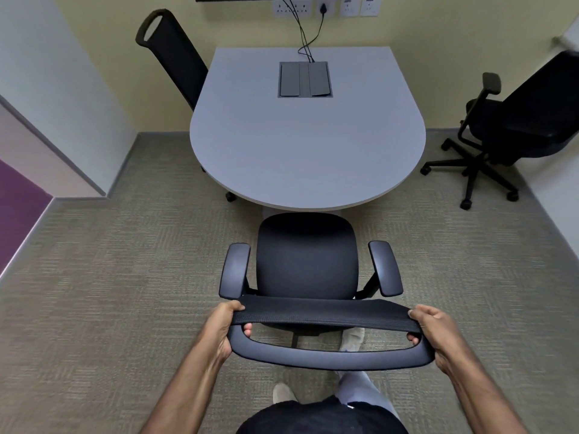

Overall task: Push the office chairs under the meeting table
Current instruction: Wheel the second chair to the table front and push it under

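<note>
**Both hands on near chair at table's rounded end**

Left hand (223, 327) wrapped round the left end of the near chair's (307, 264) top bar, thumb over the mesh edge, fingertips showing through the handle opening. Right hand (434, 332) clamped the same way on the right end of that bar. Seat facing the table (307, 136), front edge just at the rounded near edge, not yet beneath it; both armrests well short of the tabletop. Backrest nearest the camera, seen from above.

Second chair (170, 54) tucked in along the table's left edge near the far left corner, tall mesh back leaning outward, one caster showing below the near left curve. Third chair (513, 130) standing well apart from the table's right edge, out on the carpet (109, 277) by the right wall, seat turned leftward towards the table, star base and casters fully exposed.

Grey cable box (304, 79) set flush into the tabletop near the far edge, two lids closed. Black cables (308, 36) running from its far side up to wall sockets (291, 8). Table's straight far edge against the yellow wall. A pale shoe (283, 393) on the carpet beneath the backrest, another visible through the handle opening.
</note>
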The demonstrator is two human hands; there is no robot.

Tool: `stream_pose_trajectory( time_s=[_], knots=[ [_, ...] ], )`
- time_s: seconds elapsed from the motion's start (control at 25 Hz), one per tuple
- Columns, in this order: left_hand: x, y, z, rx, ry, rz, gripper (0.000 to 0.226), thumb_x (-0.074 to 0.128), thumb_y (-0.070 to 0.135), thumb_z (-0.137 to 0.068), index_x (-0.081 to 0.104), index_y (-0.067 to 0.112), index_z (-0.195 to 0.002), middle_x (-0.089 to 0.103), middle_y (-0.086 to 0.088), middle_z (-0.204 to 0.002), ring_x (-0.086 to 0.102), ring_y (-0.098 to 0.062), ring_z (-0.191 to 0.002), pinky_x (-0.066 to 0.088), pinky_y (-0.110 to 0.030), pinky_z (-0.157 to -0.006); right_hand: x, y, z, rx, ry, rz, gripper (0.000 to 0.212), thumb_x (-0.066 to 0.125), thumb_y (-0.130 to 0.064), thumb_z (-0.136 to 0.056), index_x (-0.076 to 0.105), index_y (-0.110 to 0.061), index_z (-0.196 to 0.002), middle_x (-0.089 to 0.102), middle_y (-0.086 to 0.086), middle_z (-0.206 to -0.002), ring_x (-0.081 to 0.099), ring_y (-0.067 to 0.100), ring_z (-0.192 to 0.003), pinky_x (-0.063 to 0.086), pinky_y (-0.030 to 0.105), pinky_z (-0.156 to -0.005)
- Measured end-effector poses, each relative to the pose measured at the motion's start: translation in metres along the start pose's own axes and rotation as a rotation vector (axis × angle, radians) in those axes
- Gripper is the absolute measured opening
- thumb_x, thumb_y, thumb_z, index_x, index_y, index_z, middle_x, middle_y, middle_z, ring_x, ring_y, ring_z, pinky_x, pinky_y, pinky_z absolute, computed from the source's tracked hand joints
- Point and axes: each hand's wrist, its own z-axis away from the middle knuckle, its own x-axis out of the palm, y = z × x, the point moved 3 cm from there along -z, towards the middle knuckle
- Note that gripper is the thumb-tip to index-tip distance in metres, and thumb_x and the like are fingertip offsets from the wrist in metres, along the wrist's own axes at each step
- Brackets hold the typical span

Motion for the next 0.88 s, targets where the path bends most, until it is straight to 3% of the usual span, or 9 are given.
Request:
stream_pose_trajectory(
  time_s=[0.44, 0.64, 0.76, 0.88],
  knots=[
    [0.028, 0.027, -0.014, -0.003, -0.038, 0.015, 0.007, 0.046, 0.0, -0.097, 0.052, 0.0, -0.093, 0.055, -0.011, -0.045, 0.048, -0.017, -0.027, 0.041, -0.02, -0.03, 0.012, -0.041, -0.024, 0.003, 0.043, -0.01, 0.025, 0.065, -0.002, -0.099, 0.058, -0.009, -0.122, 0.061, 0.012, -0.09, 0.055, 0.024, -0.066, 0.046, 0.02, -0.033],
    [0.044, 0.044, -0.02, 0.01, -0.05, 0.021, 0.01, 0.045, 0.0, -0.097, 0.052, 0.0, -0.09, 0.056, -0.011, -0.046, 0.049, -0.016, -0.028, 0.042, -0.019, -0.03, 0.017, -0.063, -0.041, -0.017, 0.056, -0.004, 0.008, 0.064, 0.0, -0.097, 0.065, -0.007, -0.102, 0.061, 0.01, -0.081, 0.056, 0.021, -0.063, 0.048, 0.021, -0.034],
    [0.051, 0.058, -0.025, 0.017, -0.053, 0.019, 0.01, 0.045, 0.0, -0.097, 0.052, 0.0, -0.09, 0.056, -0.011, -0.048, 0.048, -0.016, -0.027, 0.041, -0.019, -0.03, 0.026, -0.074, -0.049, -0.032, 0.046, 0.01, 0.013, 0.064, 0.001, -0.096, 0.066, -0.008, -0.087, 0.06, 0.009, -0.077, 0.055, 0.021, -0.061, 0.048, 0.021, -0.035],
    [0.059, 0.075, -0.033, 0.023, -0.053, 0.022, 0.011, 0.044, 0.0, -0.097, 0.052, 0.0, -0.09, 0.055, -0.011, -0.049, 0.048, -0.016, -0.027, 0.041, -0.018, -0.03, 0.036, -0.092, -0.057, -0.043, 0.042, 0.005, 0.013, 0.063, 0.003, -0.095, 0.067, -0.004, -0.085, 0.058, 0.01, -0.074, 0.052, 0.022, -0.056, 0.044, 0.02, -0.033]
  ],
)
